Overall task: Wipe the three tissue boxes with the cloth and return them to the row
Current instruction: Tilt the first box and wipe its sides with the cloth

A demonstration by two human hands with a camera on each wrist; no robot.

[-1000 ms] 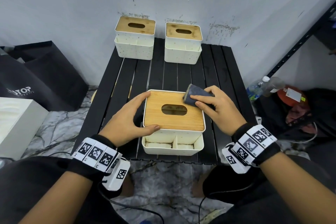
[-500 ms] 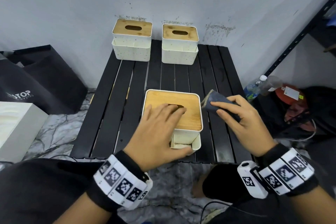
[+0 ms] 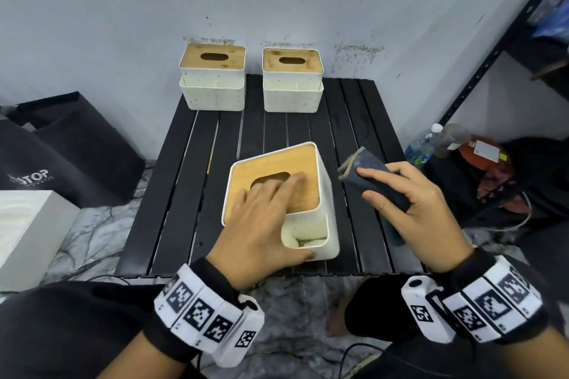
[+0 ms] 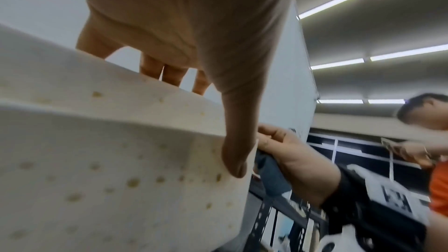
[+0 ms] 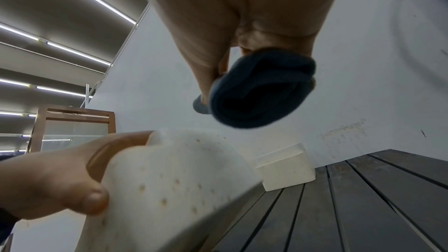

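The left hand (image 3: 261,224) grips the near tissue box (image 3: 311,194), fingers across its wooden lid, thumb against the white front wall, tipping it up on the black table (image 3: 172,194). At three o'clock from the box, just beside it, the right hand (image 3: 412,209) holds the folded dark cloth (image 3: 369,175). Two more tissue boxes (image 3: 212,80) (image 3: 292,80) stand side by side at twelve o'clock, against the wall.

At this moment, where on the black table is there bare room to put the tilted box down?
Bare slats lie in the back right corner of the table, right of the two boxes at the wall, and in the middle strip between them and the tilted box. The near end is crowded: the left hand grips that box, and the right hand holds the cloth.
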